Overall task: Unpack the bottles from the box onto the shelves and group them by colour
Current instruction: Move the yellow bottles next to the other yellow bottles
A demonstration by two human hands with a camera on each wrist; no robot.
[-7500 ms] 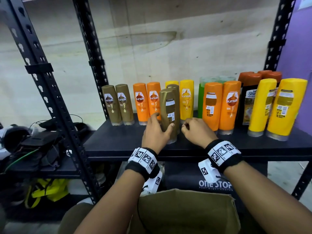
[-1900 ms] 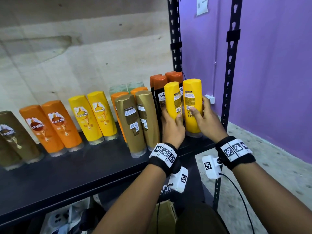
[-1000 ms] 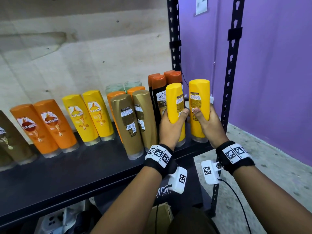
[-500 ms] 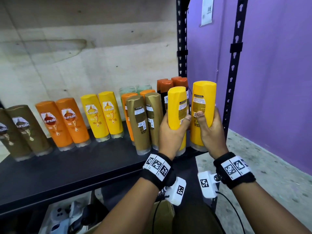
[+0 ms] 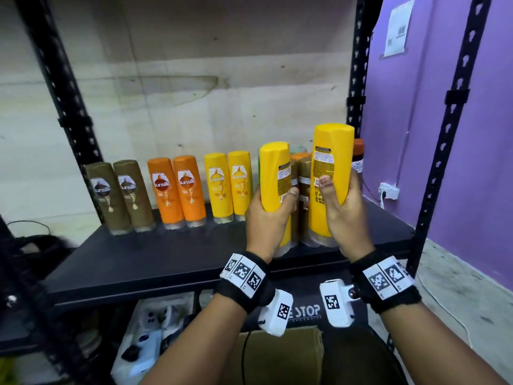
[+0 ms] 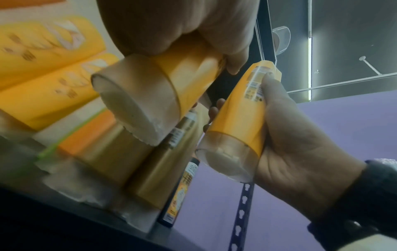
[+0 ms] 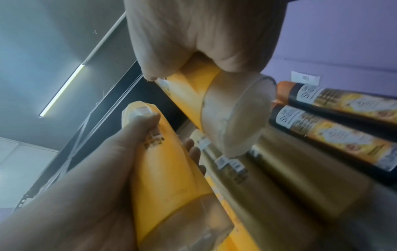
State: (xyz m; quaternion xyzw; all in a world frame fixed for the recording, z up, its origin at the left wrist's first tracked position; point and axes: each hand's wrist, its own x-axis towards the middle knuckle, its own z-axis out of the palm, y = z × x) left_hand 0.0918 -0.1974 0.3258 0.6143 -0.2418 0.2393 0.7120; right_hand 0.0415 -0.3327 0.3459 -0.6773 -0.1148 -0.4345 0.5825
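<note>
We're gripping a yellow bottle in each hand: left hand (image 5: 266, 218) w/ the shorter bottle (image 5: 275, 184), right hand (image 5: 344, 218) w/ the taller bottle (image 5: 329, 173), both lifted above the shelf (image 5: 166, 257) in front of the gold bottles (image 5: 304, 190).

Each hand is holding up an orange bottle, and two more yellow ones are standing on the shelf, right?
Not quite. The bottles in the left hand and the right hand are yellow, not orange; the head view shows this. Two more yellow bottles do stand on the shelf.
</note>
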